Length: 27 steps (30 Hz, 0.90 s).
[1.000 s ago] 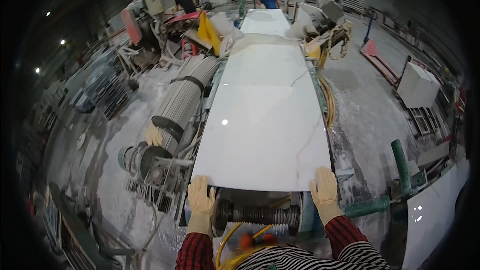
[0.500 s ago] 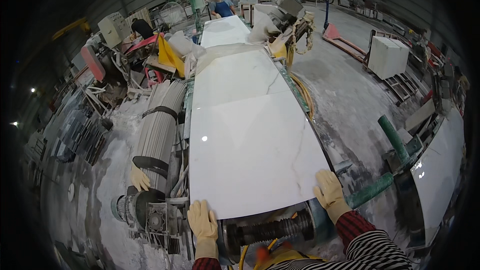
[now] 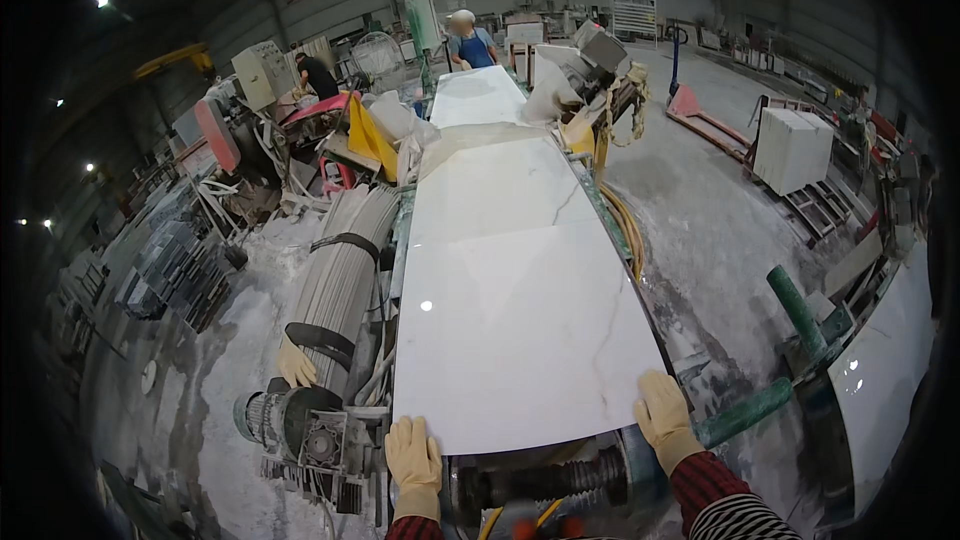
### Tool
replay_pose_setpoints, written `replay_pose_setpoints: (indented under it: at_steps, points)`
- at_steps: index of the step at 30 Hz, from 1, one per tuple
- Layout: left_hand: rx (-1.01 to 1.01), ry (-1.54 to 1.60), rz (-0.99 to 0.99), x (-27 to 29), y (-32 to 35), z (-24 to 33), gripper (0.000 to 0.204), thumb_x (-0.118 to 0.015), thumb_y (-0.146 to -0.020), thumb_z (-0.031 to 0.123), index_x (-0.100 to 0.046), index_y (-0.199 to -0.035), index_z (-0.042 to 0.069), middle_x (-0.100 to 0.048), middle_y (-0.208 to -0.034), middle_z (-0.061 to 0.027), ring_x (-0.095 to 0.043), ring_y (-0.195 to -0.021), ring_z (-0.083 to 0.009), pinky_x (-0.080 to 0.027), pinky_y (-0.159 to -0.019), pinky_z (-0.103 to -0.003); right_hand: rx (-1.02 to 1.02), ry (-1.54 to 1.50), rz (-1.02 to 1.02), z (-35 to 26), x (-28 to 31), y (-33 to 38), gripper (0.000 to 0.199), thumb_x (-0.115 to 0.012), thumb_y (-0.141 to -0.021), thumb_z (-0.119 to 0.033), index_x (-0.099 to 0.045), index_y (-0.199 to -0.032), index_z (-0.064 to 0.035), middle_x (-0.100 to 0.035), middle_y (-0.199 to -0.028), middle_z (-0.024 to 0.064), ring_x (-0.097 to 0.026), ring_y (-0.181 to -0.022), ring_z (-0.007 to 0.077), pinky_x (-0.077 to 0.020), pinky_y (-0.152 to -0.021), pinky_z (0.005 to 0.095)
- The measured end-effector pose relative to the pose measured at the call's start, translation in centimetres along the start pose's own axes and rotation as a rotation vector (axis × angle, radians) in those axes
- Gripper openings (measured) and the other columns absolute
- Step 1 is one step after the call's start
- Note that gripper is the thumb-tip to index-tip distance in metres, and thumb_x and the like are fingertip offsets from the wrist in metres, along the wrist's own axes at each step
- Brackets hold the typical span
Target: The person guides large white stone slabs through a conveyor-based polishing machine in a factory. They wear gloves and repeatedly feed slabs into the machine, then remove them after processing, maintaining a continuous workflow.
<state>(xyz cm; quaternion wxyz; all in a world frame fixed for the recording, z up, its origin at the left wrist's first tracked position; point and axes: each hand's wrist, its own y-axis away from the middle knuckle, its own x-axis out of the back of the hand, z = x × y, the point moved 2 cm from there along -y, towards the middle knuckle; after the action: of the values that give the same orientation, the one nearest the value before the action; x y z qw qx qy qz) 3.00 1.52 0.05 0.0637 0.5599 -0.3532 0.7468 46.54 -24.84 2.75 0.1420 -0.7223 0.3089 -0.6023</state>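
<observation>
In front of me a long white slab [image 3: 520, 330] with faint grey veins lies flat on a green-framed roller machine. My left hand [image 3: 413, 460], in a cream rubber glove, rests at its near left corner with the fingers stretched forward. My right hand [image 3: 664, 415], gloved alike, lies on the near right corner, fingers extended along the edge. Neither hand is wrapped round anything. Below the slab's near edge runs a dark ribbed roller [image 3: 540, 478]. Farther on, another white slab [image 3: 500, 185] continues the line.
To the left lie a ribbed grey roll [image 3: 340, 280], a loose cream glove [image 3: 296, 364] and a motor [image 3: 268, 418]. Green bars [image 3: 745, 412] and another white slab [image 3: 885, 365] stand at right. A co-worker [image 3: 472, 42] stands at the far end; another person [image 3: 317, 78] is farther left.
My view has tilted up, so the scene sits lower and farther right. Both hands stay at the slab's near corners. The far co-worker now appears more upright.
</observation>
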Motion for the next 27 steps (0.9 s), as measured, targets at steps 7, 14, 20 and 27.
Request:
replay_pose_setpoints:
  at_steps: [7, 14, 20, 27]
  points:
    - [0.002, 0.023, -0.021, 0.9, -0.3, 0.4, 0.042, -0.072, -0.097, 0.026, -0.066, -0.134, 0.007, -0.063, -0.136, -0.0209, -0.056, -0.128, -0.0449, -0.044, -0.112, -0.056, -0.103, -0.058, -0.046, 0.4, -0.5, -0.7, 0.023, -0.072, -0.089, -0.015, -0.072, -0.107, -0.0007, -0.072, -0.112, 0.0217, -0.068, -0.112, 0.0457, -0.0535, -0.105, 0.0578]
    - [0.043, 0.077, -0.082, 1.1, -0.1, 0.4, 0.042, -0.072, -0.098, 0.027, -0.065, -0.135, 0.009, -0.061, -0.143, -0.019, -0.055, -0.136, -0.0428, -0.04, -0.118, -0.057, 0.003, 0.022, -0.01, 0.3, -0.2, -1.2, 0.034, -0.068, -0.089, -0.015, -0.069, -0.12, -0.0003, -0.068, -0.122, 0.0229, -0.064, -0.115, 0.0465, -0.0519, -0.104, 0.0565]
    - [0.113, -0.008, -0.113, 0.4, 1.2, -0.1, 0.05, -0.072, -0.1, 0.032, -0.062, -0.146, 0.013, -0.06, -0.152, -0.0211, -0.051, -0.144, -0.0469, -0.033, -0.124, -0.065, 0.006, -0.023, -0.028, -1.0, 0.6, -2.2, 0.03, -0.065, -0.089, -0.011, -0.066, -0.116, 0.0006, -0.064, -0.114, 0.0235, -0.062, -0.11, 0.0475, -0.0508, -0.099, 0.057]
    - [0.19, -0.033, -0.147, 0.4, 1.5, 0.2, 0.054, -0.071, -0.102, 0.035, -0.061, -0.15, 0.013, -0.057, -0.159, -0.0234, -0.047, -0.15, -0.0523, -0.029, -0.13, -0.066, 0.015, -0.012, -0.014, -0.7, 0.6, -1.8, 0.032, -0.065, -0.09, -0.01, -0.067, -0.119, 0.0021, -0.066, -0.119, 0.025, -0.063, -0.112, 0.0485, -0.0515, -0.101, 0.0574]
